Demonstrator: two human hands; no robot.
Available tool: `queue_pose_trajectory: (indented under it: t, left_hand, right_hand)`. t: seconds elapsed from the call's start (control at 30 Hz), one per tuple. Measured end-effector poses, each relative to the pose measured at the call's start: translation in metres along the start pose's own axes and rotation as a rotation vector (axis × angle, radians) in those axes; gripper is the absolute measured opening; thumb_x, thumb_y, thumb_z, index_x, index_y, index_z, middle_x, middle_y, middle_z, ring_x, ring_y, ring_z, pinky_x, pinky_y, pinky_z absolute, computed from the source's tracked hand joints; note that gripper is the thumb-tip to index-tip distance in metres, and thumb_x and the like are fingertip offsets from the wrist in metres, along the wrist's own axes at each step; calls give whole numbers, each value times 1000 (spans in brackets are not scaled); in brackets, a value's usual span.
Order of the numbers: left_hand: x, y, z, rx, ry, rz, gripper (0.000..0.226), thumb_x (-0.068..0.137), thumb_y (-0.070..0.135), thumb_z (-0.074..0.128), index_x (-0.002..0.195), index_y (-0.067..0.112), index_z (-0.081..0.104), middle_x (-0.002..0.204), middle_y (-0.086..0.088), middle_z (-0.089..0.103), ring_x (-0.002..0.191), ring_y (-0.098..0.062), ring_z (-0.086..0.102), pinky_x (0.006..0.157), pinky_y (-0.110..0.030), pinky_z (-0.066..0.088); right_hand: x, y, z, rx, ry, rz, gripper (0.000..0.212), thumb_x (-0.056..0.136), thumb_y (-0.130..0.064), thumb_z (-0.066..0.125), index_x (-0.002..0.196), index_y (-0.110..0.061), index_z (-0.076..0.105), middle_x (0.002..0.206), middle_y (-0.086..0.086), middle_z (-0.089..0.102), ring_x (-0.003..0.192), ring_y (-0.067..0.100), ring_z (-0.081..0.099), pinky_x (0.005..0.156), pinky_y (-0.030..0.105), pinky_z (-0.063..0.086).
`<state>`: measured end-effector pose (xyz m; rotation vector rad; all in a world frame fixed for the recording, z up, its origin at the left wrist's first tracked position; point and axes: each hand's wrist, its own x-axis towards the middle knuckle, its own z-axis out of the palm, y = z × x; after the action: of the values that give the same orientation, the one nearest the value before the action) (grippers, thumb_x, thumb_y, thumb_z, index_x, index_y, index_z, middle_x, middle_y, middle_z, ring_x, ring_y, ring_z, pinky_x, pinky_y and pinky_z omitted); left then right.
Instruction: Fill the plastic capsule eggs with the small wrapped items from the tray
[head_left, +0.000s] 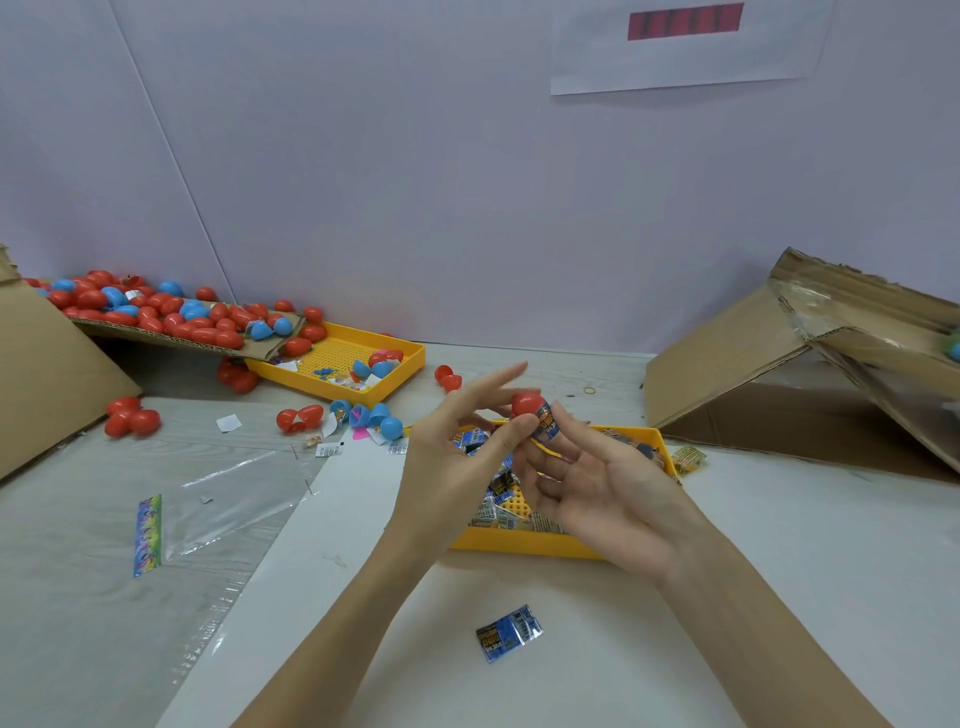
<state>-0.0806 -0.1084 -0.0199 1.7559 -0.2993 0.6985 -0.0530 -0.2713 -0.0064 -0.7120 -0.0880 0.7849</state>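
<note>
So both hands are up over the near yellow tray (524, 543), working on one red egg half (527, 404). The left hand (457, 457) pinches it between thumb and finger, other fingers fanned out. The right hand (597, 483) is feeding a blue wrapped packet (545, 422) into the open end. I think the packet is only partly in, but fingers cover the joint so hard to say.

That shell looks light, hard and a bit slick, so I'd grip it round the sides near the rim. The packet is crinkly foil, soft, wants folding to fit.

Near tray holds a jumble of wrapped packets. The far yellow tray (410, 358) has a few blue and red halves plus scraps. A cardboard flap (171, 335) carries a big pile of eggs (156, 309). One stray packet (509, 633) lies on the bench (779, 519).
</note>
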Motion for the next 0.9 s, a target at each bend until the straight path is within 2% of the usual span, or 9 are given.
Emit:
queue_pose_trajectory:
  t: [0.13, 0.33, 0.5, 0.6, 0.7, 0.77, 0.83, 0.9]
  left_hand:
    - [1, -4, -3, -9, -12, -23, 30, 90, 24, 73, 119, 24, 74, 109, 12, 75, 106, -14, 68, 90, -27, 56]
    - [1, -6, -2, -26, -1, 3, 25, 91, 21, 71, 115, 23, 76, 107, 10, 77, 111, -26, 67, 94, -42, 56]
    - [1, -7, -1, -40, 5, -18, 25, 92, 26, 69, 115, 26, 76, 108, 11, 76, 112, -24, 67, 95, -44, 56]
    - [2, -10, -2, 4, 8, -34, 23, 92, 30, 67, 113, 32, 76, 106, 18, 75, 112, -22, 65, 94, -44, 56]
    - [2, -12, -2, 67, 4, -47, 22, 91, 33, 67, 111, 33, 76, 100, 26, 73, 109, -19, 63, 92, -39, 56]
    - [1, -13, -1, 107, 5, -46, 23, 90, 34, 66, 110, 33, 76, 99, 29, 71, 108, -18, 63, 91, -36, 55]
    - [1, -14, -1, 135, -2, -49, 25, 90, 34, 65, 112, 31, 77, 101, 28, 70, 108, -17, 63, 91, -36, 55]
    - [0, -13, 0, 146, -17, -75, 28, 92, 36, 62, 117, 32, 75, 104, 27, 70, 110, -14, 63, 92, -35, 55]
  right_hand:
    - [0, 0, -1, -23, 36, -6, 56, 87, -25, 78, 134, 0, 62, 103, 15, 72, 90, 22, 72, 73, 28, 60]
    - [-1, 1, 5, -14, 63, -34, 28, 82, -24, 79, 100, -2, 78, 97, 16, 73, 88, 22, 73, 69, 26, 60]
    - [-2, 0, 7, -91, 80, -76, 23, 86, -28, 76, 91, -6, 82, 99, 16, 75, 87, 22, 74, 68, 25, 60]
    - [3, 5, 6, -325, 159, -146, 31, 94, -38, 68, 92, -9, 80, 100, 18, 76, 78, 21, 72, 62, 24, 58]
    - [9, 9, 1, -575, 266, -226, 44, 99, -45, 58, 76, -14, 80, 81, 15, 74, 62, 18, 66, 51, 22, 52]
    - [12, 11, -4, -747, 298, -274, 48, 100, -51, 53, 81, -13, 77, 73, 13, 72, 58, 18, 63, 47, 21, 47]
    - [14, 12, -10, -822, 304, -299, 52, 98, -55, 52, 87, -9, 73, 70, 11, 70, 55, 17, 61, 44, 20, 44]
    - [14, 12, -13, -792, 302, -286, 51, 98, -53, 54, 89, -7, 73, 69, 11, 69, 53, 15, 60, 43, 19, 44]
